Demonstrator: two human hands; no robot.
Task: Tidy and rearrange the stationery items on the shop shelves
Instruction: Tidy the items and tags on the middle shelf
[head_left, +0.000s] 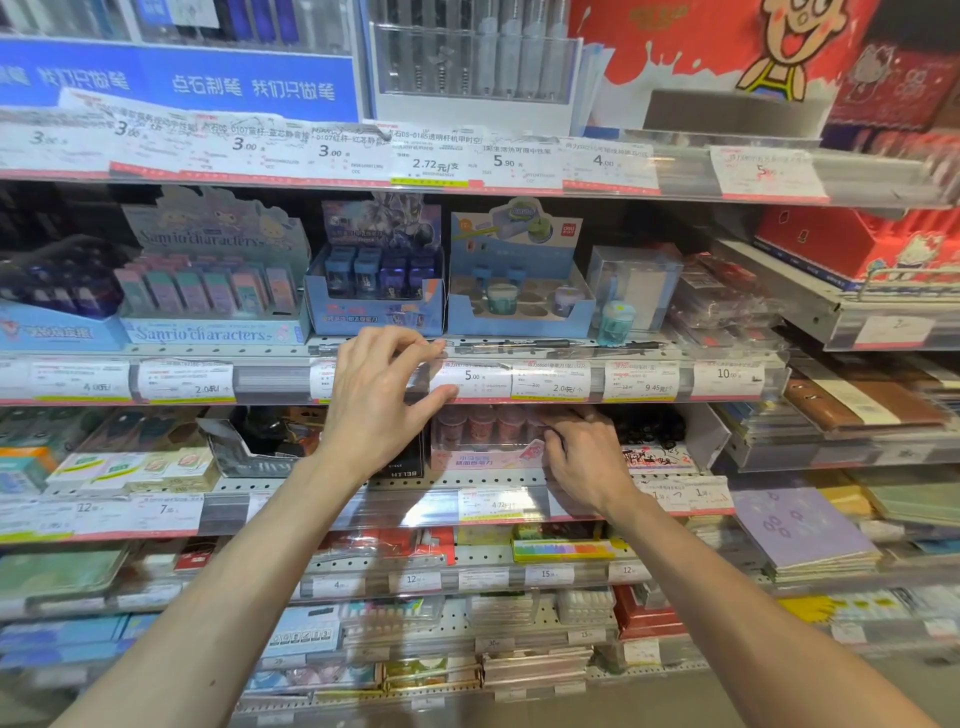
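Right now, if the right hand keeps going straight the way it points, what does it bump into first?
Probably the pink display box of small round containers on that shelf. The right hand reaches in at its right end, fingers curled towards it and maybe already touching; depth is hard to judge.

Two hands are in front of the shelves: the left hand (382, 395) and the right hand (584, 457). Five shelf levels (270, 382) are stacked in view. On the second level stand three open blue display boxes (376, 306), and two pens (524, 343) lie along its front edge.
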